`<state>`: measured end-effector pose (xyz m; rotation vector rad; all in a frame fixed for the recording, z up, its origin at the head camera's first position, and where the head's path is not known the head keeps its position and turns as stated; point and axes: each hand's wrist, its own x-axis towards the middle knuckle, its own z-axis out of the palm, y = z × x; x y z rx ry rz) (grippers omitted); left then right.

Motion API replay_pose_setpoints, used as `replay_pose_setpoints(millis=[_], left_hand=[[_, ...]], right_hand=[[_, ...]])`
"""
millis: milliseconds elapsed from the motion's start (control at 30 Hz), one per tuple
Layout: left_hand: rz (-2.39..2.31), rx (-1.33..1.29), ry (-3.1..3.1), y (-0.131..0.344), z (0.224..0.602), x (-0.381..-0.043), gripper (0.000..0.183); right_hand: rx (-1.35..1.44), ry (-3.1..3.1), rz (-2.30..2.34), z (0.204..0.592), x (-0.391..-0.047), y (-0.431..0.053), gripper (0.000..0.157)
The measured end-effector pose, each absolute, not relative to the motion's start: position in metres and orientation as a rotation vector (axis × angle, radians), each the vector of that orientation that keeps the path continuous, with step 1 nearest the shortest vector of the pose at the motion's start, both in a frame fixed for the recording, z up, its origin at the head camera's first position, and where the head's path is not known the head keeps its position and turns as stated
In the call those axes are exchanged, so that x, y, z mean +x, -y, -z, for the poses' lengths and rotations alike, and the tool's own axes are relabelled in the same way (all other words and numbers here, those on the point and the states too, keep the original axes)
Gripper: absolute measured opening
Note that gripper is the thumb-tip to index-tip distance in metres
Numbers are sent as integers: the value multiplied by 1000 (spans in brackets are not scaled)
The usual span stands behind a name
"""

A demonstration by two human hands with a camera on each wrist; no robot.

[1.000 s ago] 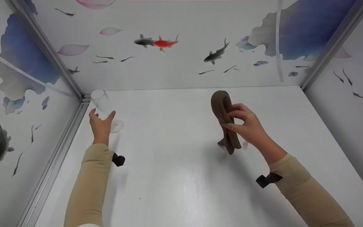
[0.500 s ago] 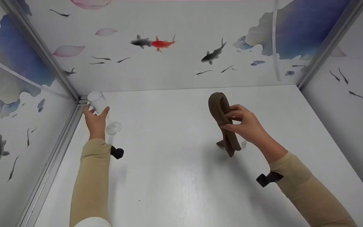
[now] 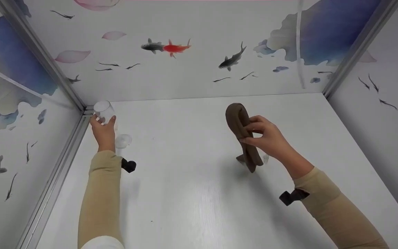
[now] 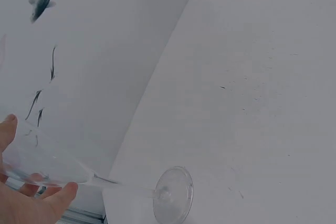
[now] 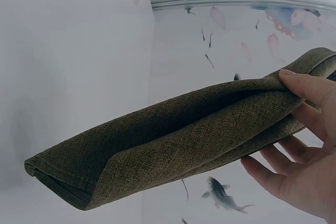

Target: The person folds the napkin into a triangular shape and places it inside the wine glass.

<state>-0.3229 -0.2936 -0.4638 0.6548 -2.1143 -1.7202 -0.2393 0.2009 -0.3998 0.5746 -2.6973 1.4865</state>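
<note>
At the far left of the table a clear wine glass (image 3: 105, 110) stands with its round foot (image 3: 123, 141) toward me. My left hand (image 3: 103, 135) holds its bowl, thumb on one side and fingers on the other; the left wrist view shows the fingers round the bowl (image 4: 50, 163), with stem and foot (image 4: 173, 195) free. On the right, my right hand (image 3: 269, 138) pinches a folded brown cloth (image 3: 238, 121) between thumb and fingers. Its long folded end (image 5: 173, 135) stretches away from the hand in the right wrist view.
Behind the cloth a small clear object (image 3: 266, 159) shows, mostly hidden; its kind cannot be told. White panels (image 3: 185, 79) printed with fish and petals enclose the white table (image 3: 185, 193) at the back and sides. A metal rail (image 3: 60, 162) runs along the left edge.
My left hand has moved forward to the glass, and its thumb and fingers have closed round the bowl. The right hand still holds the cloth, almost unmoved. The head view has shifted slightly.
</note>
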Motion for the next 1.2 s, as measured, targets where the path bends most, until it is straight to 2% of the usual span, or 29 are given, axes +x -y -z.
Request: replay_pose_setpoints(millis=[500, 1200], left_hand=[[1748, 577, 2166, 277, 454, -316, 73], [1809, 284, 2280, 225, 442, -311, 70]], right_hand=[[572, 2664, -1537, 400, -241, -202, 20], [582, 2638, -1517, 396, -242, -204, 19]])
